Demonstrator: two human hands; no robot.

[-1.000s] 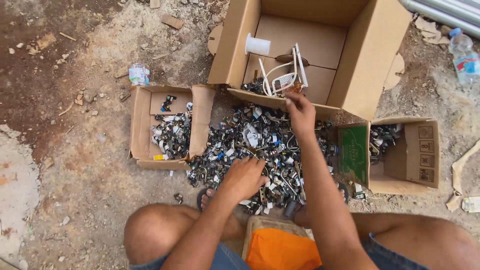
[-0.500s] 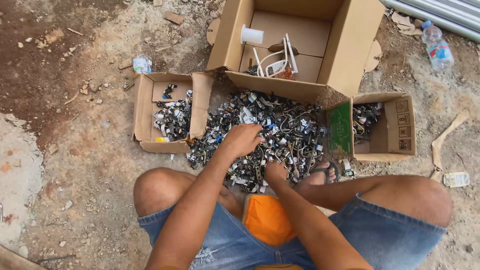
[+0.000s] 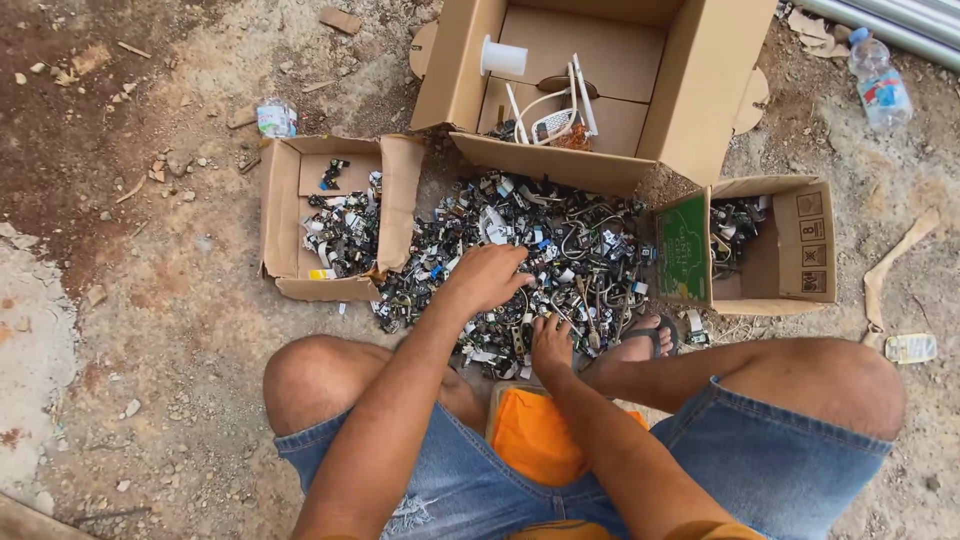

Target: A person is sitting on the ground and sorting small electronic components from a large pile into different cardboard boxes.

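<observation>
Scrap-parts pile (image 3: 560,250): heaped on dirt floor between cardboard boxes. Left hand (image 3: 487,278) spread flat on its centre; right hand (image 3: 551,343) at near edge, fingers curled, contents indiscernible.

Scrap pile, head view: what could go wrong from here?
Both bare hands, left hand and right hand, rest in the scrap pile of metal bits and wires; cuts seem likely. The sandalled foot touches the pile's edge. Pieces could scatter into the gravel.
</observation>
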